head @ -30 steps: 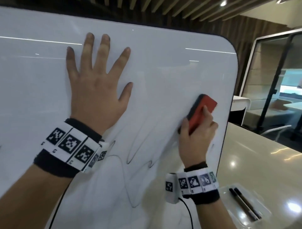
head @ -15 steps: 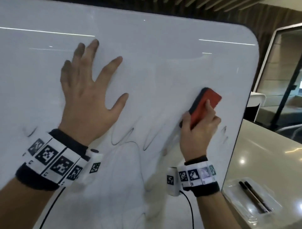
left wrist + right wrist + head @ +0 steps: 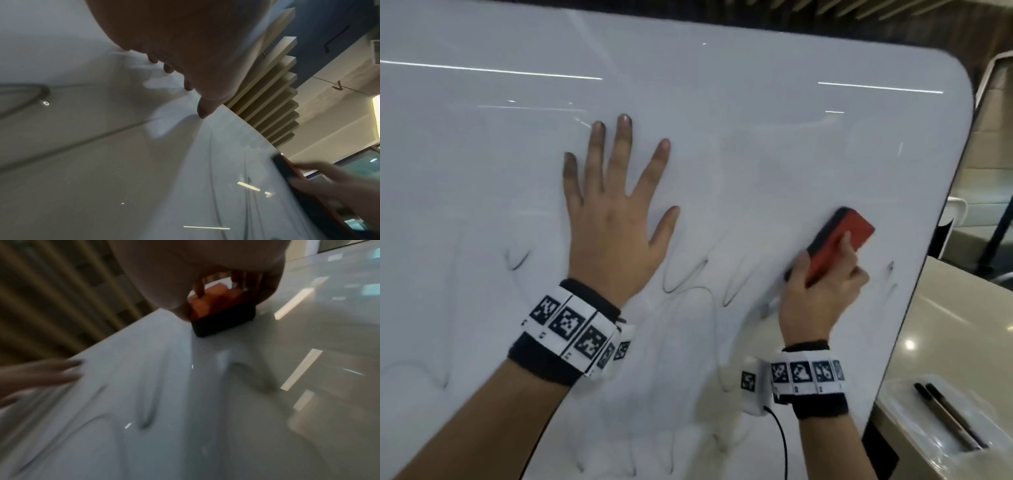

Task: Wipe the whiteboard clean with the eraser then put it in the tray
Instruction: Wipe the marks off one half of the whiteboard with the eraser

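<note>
A slatted wooden ceiling and a glass partition stood behind the glossy whiteboard (image 3: 722, 137), which still carried dark scribbles across its lower half. Left of the eraser (image 3: 835, 240), the left hand (image 3: 616, 219) lay flat on the board, fingers (image 3: 624, 144) spread and straight. The right hand (image 3: 815, 294) gripped the eraser, fingers clamped along its red sides, dark felt against the board near the right edge. It looked light and stiff-backed with a soft face, best held by the long sides. Right of it, on the beige tabletop (image 3: 945, 325), a clear tray (image 3: 907, 411) held two pens (image 3: 948, 414).
</note>
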Tool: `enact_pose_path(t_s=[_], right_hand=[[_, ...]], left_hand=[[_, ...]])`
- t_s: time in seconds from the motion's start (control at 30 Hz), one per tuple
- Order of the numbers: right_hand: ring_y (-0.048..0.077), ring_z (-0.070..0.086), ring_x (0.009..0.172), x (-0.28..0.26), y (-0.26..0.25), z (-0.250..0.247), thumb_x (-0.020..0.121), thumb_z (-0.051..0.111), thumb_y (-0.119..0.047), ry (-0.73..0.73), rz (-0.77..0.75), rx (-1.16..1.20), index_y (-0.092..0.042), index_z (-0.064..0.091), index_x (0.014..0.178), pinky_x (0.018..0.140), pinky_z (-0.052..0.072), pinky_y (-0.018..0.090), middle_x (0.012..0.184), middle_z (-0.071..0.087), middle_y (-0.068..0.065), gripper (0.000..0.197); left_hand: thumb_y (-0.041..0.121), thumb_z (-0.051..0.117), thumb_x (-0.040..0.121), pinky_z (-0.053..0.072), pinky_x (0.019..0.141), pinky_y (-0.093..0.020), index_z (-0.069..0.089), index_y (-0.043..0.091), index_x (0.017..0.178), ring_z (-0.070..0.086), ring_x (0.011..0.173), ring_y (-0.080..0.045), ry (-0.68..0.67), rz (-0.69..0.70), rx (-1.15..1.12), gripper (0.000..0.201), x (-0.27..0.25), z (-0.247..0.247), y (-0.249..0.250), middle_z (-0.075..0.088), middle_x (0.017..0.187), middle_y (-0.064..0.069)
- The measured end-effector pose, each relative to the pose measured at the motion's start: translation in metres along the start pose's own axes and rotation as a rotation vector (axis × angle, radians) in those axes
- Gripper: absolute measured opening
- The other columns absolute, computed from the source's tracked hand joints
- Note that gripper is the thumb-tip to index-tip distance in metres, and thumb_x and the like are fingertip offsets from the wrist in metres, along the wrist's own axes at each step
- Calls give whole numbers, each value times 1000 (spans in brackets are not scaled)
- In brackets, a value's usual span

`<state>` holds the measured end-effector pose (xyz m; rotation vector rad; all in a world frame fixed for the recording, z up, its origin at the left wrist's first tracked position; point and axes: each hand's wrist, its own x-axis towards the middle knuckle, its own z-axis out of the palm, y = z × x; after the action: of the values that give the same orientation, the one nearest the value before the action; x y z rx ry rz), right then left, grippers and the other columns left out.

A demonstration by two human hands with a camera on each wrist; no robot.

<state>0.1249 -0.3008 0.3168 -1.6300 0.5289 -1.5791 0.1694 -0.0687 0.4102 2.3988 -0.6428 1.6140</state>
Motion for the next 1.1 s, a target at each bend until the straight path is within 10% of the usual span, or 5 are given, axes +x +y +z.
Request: enact_pose_path(t_s=[0.17, 0.43, 0.7, 0.93, 1.1], right_hand=[[32, 48, 103, -37, -58, 20, 95, 63, -29, -311, -685, -134, -26, 53, 145, 94, 43, 42, 126, 48, 18, 51], [38, 45, 118, -22, 9, 5, 88, 60, -38, -11, 100, 43, -19, 35, 152, 109, 39, 54, 127, 40, 17, 72], [27, 42, 111, -26, -12, 9, 96, 65, -27, -240, -533, -139, -22, 47, 149, 102, 35, 34, 129, 43, 19, 56], [44, 42, 127, 12, 100, -56, 94, 58, -35, 0, 429, -73, -11, 27, 156, 111, 36, 43, 144, 35, 28, 72], [23, 40, 114, 43, 54, -40, 98, 62, -27, -145, -96, -60, -18, 34, 153, 101, 36, 33, 133, 38, 18, 63]], left_hand=[[54, 46, 103, 11, 125, -62, 21, 31, 163, 7, 159, -37, 0, 7, -16, 69, -2, -1, -4, 8, 172, -12], [54, 46, 102, 9, 126, -61, 19, 32, 163, 6, 159, -35, -30, 58, 3, 71, -2, -2, -15, 7, 172, -11], [45, 58, 95, 7, 126, -61, 28, 30, 161, 6, 159, -37, -28, 0, -106, 74, -2, -8, -2, 9, 172, -12], [49, 63, 90, 10, 126, -56, 48, 30, 149, 9, 159, -36, 63, -64, -310, 64, 10, -6, 61, 16, 170, -14], [58, 59, 92, 5, 126, -62, 42, 33, 153, 6, 159, -38, -52, 49, -212, 68, 11, 25, 108, 11, 171, -15]])
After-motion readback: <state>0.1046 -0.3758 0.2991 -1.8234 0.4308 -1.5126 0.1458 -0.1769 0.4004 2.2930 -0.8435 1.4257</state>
